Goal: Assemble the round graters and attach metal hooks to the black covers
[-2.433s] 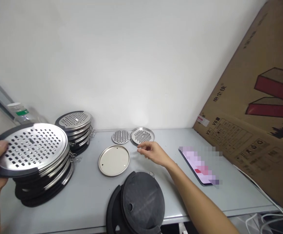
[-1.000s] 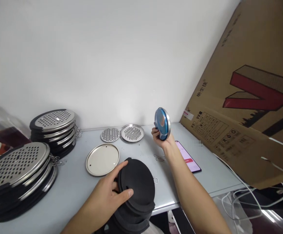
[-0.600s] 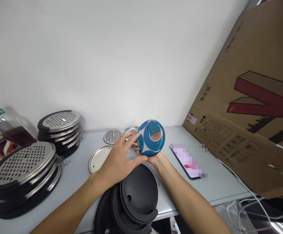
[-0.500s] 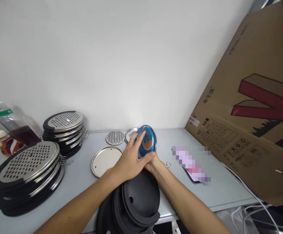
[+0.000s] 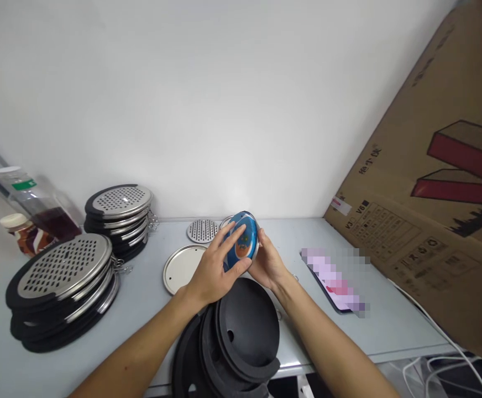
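A round blue disc (image 5: 247, 228) with an orange picture on its face stands tilted between my hands. My left hand (image 5: 216, 270) lies over the picture side, fingers spread across it and thumb along the lower edge. Cupped behind the disc's right edge, my right hand (image 5: 269, 261) supports it, its fingertips partly hidden. Just below them are nested black rubber covers (image 5: 250, 326), the top one with a small hole. Behind my left hand lie a shallow cream-coloured round plate (image 5: 181, 268) and a perforated metal disc (image 5: 202, 231).
Two stacks of perforated metal discs with black rims, a nearer stack (image 5: 64, 271) and a farther stack (image 5: 120, 202), stand left. A bottle of dark liquid (image 5: 54, 218) and a small jar (image 5: 29, 235) sit beyond. A phone (image 5: 334, 282) lies right, beside a large cardboard box (image 5: 415, 221).
The blue disc has shifted slightly left and turned a little. My right hand has come out from underneath to its right edge. The camera view has moved slightly.
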Demonstrator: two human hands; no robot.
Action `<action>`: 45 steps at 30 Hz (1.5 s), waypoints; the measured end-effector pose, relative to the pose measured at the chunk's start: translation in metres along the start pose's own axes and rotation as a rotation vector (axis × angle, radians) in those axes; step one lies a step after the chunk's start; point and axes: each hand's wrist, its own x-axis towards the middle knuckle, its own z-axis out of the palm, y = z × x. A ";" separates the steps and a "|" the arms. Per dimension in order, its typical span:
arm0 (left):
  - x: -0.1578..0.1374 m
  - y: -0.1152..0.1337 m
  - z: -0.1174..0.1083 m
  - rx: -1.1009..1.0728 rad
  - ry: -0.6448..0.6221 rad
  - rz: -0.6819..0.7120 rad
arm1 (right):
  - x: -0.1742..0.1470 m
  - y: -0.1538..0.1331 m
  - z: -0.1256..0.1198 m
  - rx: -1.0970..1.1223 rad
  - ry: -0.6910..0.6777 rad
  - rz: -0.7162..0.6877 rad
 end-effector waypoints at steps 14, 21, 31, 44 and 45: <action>0.018 -0.032 -0.023 -1.071 0.453 -0.492 | 0.004 -0.007 -0.005 0.119 -0.058 -0.014; 0.013 -0.073 -0.079 -0.676 0.353 -0.727 | 0.013 -0.040 -0.041 0.190 0.149 -0.069; -0.015 -0.096 -0.092 -0.130 0.039 -0.701 | 0.037 -0.042 -0.081 -0.088 0.541 -0.220; -0.024 -0.111 -0.080 0.361 -0.062 -0.597 | 0.061 -0.009 -0.089 -0.654 0.446 -0.200; -0.024 -0.110 -0.079 0.375 -0.071 -0.584 | 0.061 -0.010 -0.093 -0.724 0.472 -0.213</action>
